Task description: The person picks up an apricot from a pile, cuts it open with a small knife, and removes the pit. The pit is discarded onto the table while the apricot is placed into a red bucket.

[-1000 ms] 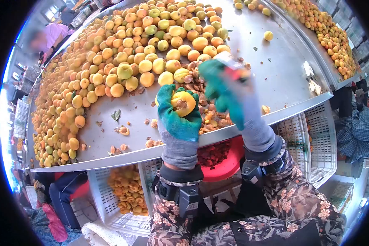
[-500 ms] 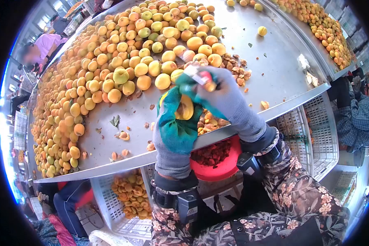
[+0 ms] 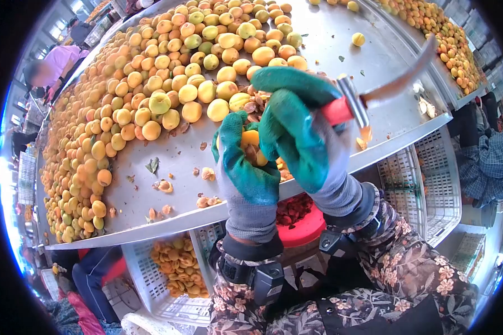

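Head view: two gloved hands work over the near rim of a steel table (image 3: 179, 151), one holding fruit and the other a knife.
The left hand (image 3: 246, 167) is curled tight round a split apricot (image 3: 250, 140) just above the near rim; its fingers cover most of the fruit, so the cut is hard to make out. The right hand (image 3: 299, 131), touching the left, is clenched on the red handle of a knife (image 3: 346, 109), whose blurred blade points far-right. A heap of apricots (image 3: 151, 95) fills the far left. Below the rim, the arms and the table partly hide a red basin (image 3: 304, 226) and a white crate (image 3: 137, 268).
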Available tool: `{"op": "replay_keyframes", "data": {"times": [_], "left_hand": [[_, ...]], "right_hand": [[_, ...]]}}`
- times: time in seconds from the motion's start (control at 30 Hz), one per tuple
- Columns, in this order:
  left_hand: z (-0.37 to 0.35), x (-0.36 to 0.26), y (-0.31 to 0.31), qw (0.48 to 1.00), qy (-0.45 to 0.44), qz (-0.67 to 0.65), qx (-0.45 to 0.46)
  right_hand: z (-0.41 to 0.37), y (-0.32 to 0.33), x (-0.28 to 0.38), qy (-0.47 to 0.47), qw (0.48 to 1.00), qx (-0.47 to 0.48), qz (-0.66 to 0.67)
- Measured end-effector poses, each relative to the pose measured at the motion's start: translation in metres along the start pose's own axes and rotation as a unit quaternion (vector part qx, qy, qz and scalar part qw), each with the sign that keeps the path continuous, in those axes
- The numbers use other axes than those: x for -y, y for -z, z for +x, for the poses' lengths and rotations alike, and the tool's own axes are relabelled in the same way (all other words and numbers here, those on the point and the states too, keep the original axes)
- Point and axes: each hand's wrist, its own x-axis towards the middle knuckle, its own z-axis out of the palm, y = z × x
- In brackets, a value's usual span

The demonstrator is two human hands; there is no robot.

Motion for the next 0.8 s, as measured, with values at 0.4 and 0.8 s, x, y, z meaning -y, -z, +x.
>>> {"op": "replay_keyframes", "data": {"times": [0.4,0.8], "left_hand": [[-0.006,0.002,-0.008,0.946,-0.159,0.279,-0.038],[-0.005,-0.003,-0.001,0.993,-0.002,-0.029,0.115]], "right_hand": [[-0.003,-0.012,-0.003,-0.084,0.991,-0.072,0.077],[0.015,0.016,-0.032,0.215,0.97,0.068,-0.086]]}}
